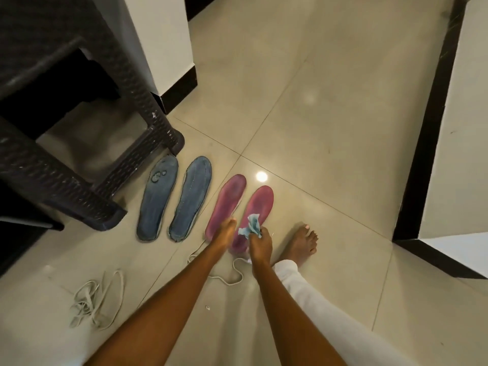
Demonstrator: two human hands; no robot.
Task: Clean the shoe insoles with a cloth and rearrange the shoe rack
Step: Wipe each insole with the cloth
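Four insoles lie side by side on the tiled floor. Two are blue: the left blue insole (158,196) and the right blue insole (190,198). Two are pink: the left pink insole (229,199) and the right pink insole (257,207). My left hand (224,232) reaches down with straight fingers onto the heel end of the left pink insole. My right hand (260,245) grips a crumpled light blue cloth (250,225) over the lower half of the right pink insole. The heels of both pink insoles are partly hidden by my hands.
A dark woven rack (79,165) stands at the left, its legs close to the blue insoles. Loose white shoelaces (95,302) lie at the lower left; another white lace (232,273) trails under my arms. My bare foot (303,244) and white trouser leg are on the right. Walls with black skirting (422,143) border the floor.
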